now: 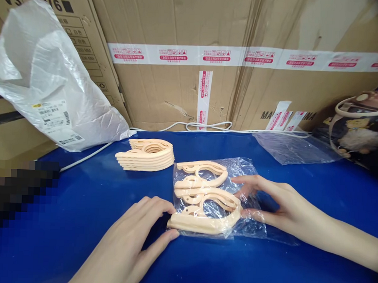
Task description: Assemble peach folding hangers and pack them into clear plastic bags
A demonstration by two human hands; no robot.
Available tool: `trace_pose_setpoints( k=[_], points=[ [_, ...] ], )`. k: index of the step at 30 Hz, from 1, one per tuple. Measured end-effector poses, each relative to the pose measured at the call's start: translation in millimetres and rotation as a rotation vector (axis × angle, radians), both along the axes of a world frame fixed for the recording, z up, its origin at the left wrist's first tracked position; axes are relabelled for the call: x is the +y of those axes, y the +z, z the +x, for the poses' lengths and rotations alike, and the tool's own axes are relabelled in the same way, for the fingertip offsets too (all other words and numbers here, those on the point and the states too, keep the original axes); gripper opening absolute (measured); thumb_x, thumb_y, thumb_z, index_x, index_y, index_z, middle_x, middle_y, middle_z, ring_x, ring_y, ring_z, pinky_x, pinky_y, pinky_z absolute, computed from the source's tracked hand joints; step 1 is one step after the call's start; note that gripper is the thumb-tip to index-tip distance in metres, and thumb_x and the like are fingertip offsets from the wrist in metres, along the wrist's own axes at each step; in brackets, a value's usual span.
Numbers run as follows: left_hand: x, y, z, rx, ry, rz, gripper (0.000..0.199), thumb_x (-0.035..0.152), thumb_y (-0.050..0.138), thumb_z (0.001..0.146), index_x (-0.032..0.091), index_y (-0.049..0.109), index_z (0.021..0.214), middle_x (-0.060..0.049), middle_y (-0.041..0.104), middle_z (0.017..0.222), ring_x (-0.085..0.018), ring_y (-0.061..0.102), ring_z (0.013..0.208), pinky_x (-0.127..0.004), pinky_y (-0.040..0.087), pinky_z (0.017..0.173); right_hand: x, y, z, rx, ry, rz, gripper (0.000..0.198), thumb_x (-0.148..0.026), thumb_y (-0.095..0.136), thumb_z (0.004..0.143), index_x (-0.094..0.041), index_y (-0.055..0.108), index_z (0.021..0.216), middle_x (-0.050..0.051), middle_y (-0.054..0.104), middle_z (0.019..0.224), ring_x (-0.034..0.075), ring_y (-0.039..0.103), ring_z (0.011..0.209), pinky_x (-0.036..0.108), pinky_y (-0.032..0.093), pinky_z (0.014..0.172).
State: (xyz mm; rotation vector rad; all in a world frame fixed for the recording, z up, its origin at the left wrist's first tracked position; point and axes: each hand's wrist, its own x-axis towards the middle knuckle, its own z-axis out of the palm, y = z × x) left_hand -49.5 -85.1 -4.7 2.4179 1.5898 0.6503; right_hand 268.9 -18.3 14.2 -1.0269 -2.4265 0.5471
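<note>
Beige folding hangers (pixel 204 225), folded up, lie in two groups, one behind the other, inside a clear plastic bag (pixel 247 167) on the blue table. At the bag's near left corner, my left hand (pixel 131 235) has its thumb and index finger around the end of the nearer hangers. My right hand (pixel 277 203) is at the bag's right side, fingers spread and touching the film, with the thumb by the hangers' curved end. Behind and left of the bag sits a loose stack of folded hangers (pixel 147 162), apart from both hands.
A white mailing bag (pixel 50 77) with a label leans at the back left. Large cardboard boxes (pixel 166 90) stand along the back. A white cable (pixel 177 124) runs before them. Another clear plastic bag (pixel 292 148) lies back right, near a dark patterned bag (pixel 361 128).
</note>
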Motion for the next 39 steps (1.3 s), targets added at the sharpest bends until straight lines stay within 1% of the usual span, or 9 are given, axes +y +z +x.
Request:
trace_pose_setpoints(
  k=[3, 6, 12, 16, 20, 23, 29, 33, 39],
  points=[
    [-1, -0.6, 0, 0.010, -0.018, 0.045, 0.023, 0.047, 0.054, 0.097, 0.033, 0.058, 0.115, 0.002, 0.070, 0.107, -0.023, 0.068, 0.097, -0.038, 0.054, 0.093, -1, 0, 0, -0.005, 0.002, 0.055, 0.044, -0.038, 0.065, 0.091, -0.032, 0.051, 0.132, 0.001, 0.072, 0.111, 0.020, 0.070, 0.097, 0.031, 0.057, 0.081],
    [0, 2.0, 1, -0.001, -0.053, 0.051, 0.019, 0.042, 0.054, 0.097, 0.033, 0.058, 0.113, 0.002, 0.068, 0.108, -0.021, 0.068, 0.096, -0.031, 0.056, 0.085, -2, 0, 0, 0.017, 0.026, 0.100, 0.042, -0.035, 0.066, 0.090, -0.030, 0.054, 0.131, 0.005, 0.069, 0.121, 0.023, 0.067, 0.107, 0.036, 0.055, 0.088],
    [8, 10.0, 4, -0.054, -0.080, -0.064, 0.011, 0.035, 0.050, 0.099, 0.027, 0.057, 0.100, 0.000, 0.065, 0.099, -0.017, 0.065, 0.088, -0.024, 0.055, 0.073, 3, 4, -9, 0.045, 0.134, -0.081, 0.038, -0.029, 0.055, 0.097, -0.032, 0.051, 0.135, 0.002, 0.071, 0.121, 0.019, 0.063, 0.116, 0.035, 0.050, 0.097],
    [9, 12.0, 5, -0.007, -0.119, -0.063, 0.015, 0.035, 0.046, 0.101, 0.027, 0.057, 0.095, 0.001, 0.065, 0.094, -0.018, 0.063, 0.085, -0.027, 0.053, 0.075, 12, 5, -21, 0.137, 0.130, -0.111, 0.038, -0.031, 0.056, 0.097, -0.029, 0.050, 0.134, 0.001, 0.073, 0.104, 0.018, 0.068, 0.099, 0.032, 0.052, 0.088],
    [6, 11.0, 6, 0.085, -0.100, 0.127, 0.012, 0.035, 0.054, 0.097, 0.028, 0.056, 0.108, 0.000, 0.066, 0.105, -0.021, 0.064, 0.090, -0.033, 0.051, 0.078, 18, 4, -30, 0.113, 0.024, -0.148, 0.050, -0.044, 0.064, 0.090, -0.025, 0.049, 0.135, 0.001, 0.065, 0.090, 0.016, 0.062, 0.071, 0.028, 0.050, 0.063],
    [6, 12.3, 8, 0.172, -0.158, 0.207, 0.021, 0.026, 0.056, 0.094, 0.028, 0.055, 0.115, 0.000, 0.067, 0.109, -0.022, 0.064, 0.092, -0.033, 0.050, 0.076, 18, 4, -33, 0.049, 0.015, -0.175, 0.057, -0.049, 0.063, 0.090, -0.023, 0.045, 0.138, -0.002, 0.060, 0.081, 0.014, 0.056, 0.062, 0.025, 0.044, 0.054],
    [8, 20.8, 8, 0.297, -0.239, 0.269, 0.019, 0.027, 0.058, 0.091, 0.025, 0.059, 0.110, 0.000, 0.070, 0.105, -0.024, 0.064, 0.090, -0.035, 0.047, 0.075, 15, 5, -37, -0.062, -0.024, -0.141, 0.055, -0.049, 0.057, 0.093, -0.022, 0.043, 0.139, -0.006, 0.055, 0.066, 0.014, 0.053, 0.056, 0.025, 0.038, 0.051],
    [9, 21.0, 10, 0.384, -0.256, 0.304, 0.016, 0.020, 0.046, 0.097, 0.023, 0.061, 0.099, -0.001, 0.070, 0.094, -0.023, 0.061, 0.079, -0.035, 0.043, 0.067, 14, 3, -39, -0.073, -0.033, -0.100, 0.055, -0.049, 0.057, 0.093, -0.022, 0.043, 0.139, -0.006, 0.056, 0.066, 0.015, 0.054, 0.054, 0.025, 0.038, 0.051],
    [6, 19.1, 18, 0.390, -0.240, 0.254, 0.019, 0.013, 0.044, 0.092, 0.023, 0.059, 0.100, -0.003, 0.066, 0.098, -0.023, 0.059, 0.079, -0.034, 0.043, 0.066, 11, 3, -39, -0.110, 0.010, -0.032, 0.048, -0.042, 0.048, 0.097, -0.018, 0.041, 0.138, -0.006, 0.057, 0.061, 0.015, 0.056, 0.050, 0.025, 0.038, 0.050]
  ],
)
